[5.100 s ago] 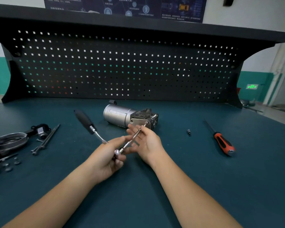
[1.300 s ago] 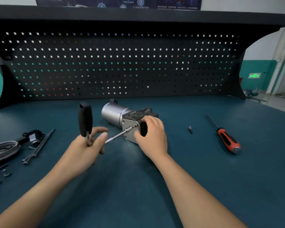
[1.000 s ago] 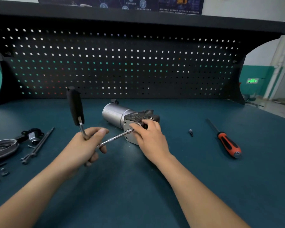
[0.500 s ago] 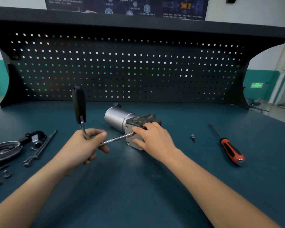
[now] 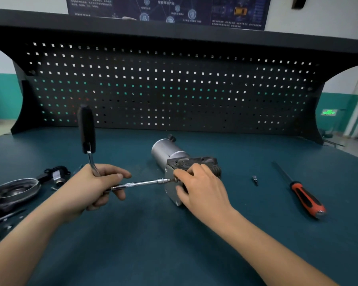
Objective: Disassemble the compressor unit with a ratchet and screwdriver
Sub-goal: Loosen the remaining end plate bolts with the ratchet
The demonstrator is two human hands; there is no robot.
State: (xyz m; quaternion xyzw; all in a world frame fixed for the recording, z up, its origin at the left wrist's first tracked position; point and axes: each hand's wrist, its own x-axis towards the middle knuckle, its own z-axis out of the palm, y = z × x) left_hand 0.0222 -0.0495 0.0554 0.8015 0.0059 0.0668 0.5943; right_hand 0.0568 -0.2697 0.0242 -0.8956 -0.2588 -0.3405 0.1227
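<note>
Compressor (image 5: 165, 151): lies on its side at mid-bench (image 5: 174, 244), silver cylinder pointing away, end plate facing the person.
Ratchet (image 5: 87, 129): the extension bar runs level from the left hand to a fastener on the end plate. The black handle stands upright, judged ready for a swing stroke.
Right hand (image 5: 201, 186): fingers curled over the top of the block, thumb against the plate, index tip beside the bar's tip. Judged to brace the unit against the turning force and keep the tip seated.
Left hand (image 5: 93, 188): fingers wrapped round the ratchet head, thumb lying forward above the bar, keeping it in line.
Screwdriver (image 5: 306, 199): on the bench to the right, well apart, untouched. 1 loose bit (image 5: 255, 180) lies between it and the compressor.
Cover (image 5: 17, 189): at the left edge with small pieces, judged already removed.
Change: 5.1 s ago both hands held the ratchet in the air, short of the unit. Now its tip meets the plate. 1.0 s ago the handle leaned left. Now it is upright.
</note>
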